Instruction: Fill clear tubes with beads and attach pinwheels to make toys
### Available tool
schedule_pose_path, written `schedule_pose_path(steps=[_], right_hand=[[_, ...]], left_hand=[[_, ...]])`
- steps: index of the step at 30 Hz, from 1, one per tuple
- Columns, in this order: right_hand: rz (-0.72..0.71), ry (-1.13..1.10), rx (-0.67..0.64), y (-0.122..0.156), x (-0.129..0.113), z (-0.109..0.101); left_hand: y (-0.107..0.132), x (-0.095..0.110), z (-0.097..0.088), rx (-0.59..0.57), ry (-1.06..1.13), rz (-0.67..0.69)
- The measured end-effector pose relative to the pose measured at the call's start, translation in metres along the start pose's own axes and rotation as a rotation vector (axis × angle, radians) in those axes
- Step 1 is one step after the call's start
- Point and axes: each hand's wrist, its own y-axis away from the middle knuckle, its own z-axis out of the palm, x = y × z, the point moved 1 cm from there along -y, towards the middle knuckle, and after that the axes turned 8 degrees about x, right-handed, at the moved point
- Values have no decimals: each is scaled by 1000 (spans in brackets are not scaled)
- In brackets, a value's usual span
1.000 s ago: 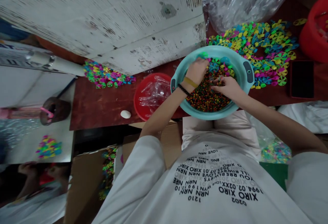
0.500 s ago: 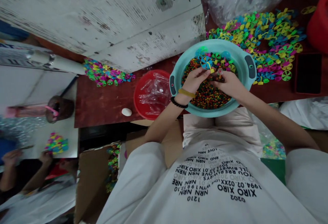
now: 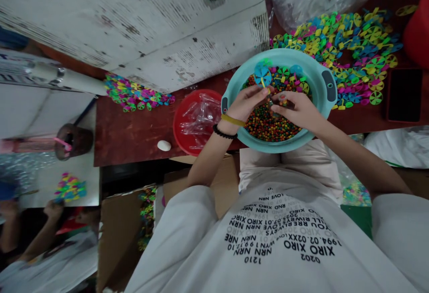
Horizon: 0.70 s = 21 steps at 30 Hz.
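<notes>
My left hand (image 3: pixel 245 102) is closed on a toy windmill piece with a blue wheel (image 3: pixel 262 75) and a yellow stem, wheel pointing away from me. Facing it, my right hand (image 3: pixel 296 109) pinches a small clear plastic tube (image 3: pixel 282 99) that has coloured balls in it. The tube's end and the yellow part meet near my fingertips; whether they are joined I cannot tell. Both hands are over a light-blue basin (image 3: pixel 317 110). Small round multicoloured balls (image 3: pixel 273 128) fill its near part, and more windmill pieces (image 3: pixel 284 75) lie at its far side.
Left of the basin stands a red bowl (image 3: pixel 182 139) of clear tubes, near a white oval object (image 3: pixel 164 145). Windmill pieces are heaped (image 3: pixel 351 47) at the right, by a dark phone-like slab (image 3: pixel 404 95). A big white carton (image 3: pixel 150 20) rises behind. Another person's hand (image 3: pixel 53 209) is at far left.
My left hand and the windmill piece have shifted slightly left. My right hand has also edged left, and the clear tube is now turned toward the left fingertips.
</notes>
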Motion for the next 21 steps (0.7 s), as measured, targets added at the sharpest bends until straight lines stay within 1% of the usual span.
schedule_pose_path(steps=[3,5,6,8,9,11,12,13,17,19,21], right_hand=[[20,-169,-136,3,-11,-1],[42,-258,-183,4,-16,-1],[43,-300,-187,5,-19,1],[38,-373,-165,5,-23,3],[37,-399,-146,5,-25,4],[39,-417,-107,4,-28,6],[42,-409,-97,4,-30,7],[47,-398,-92,3,-32,7],[59,-417,-71,1,-34,10],[70,-435,-63,-1,-32,12],[109,-437,-64,-2,-29,15]], left_hand=[[5,5,-1,20,79,-38],[9,9,-1,46,115,-13],[12,11,0,60,127,3],[18,15,3,56,164,28],[22,16,6,33,191,44],[27,18,11,-17,247,80],[28,18,13,-21,267,96],[29,18,15,-4,279,107],[26,12,17,155,259,99],[23,8,16,164,235,105],[22,7,13,116,223,155]])
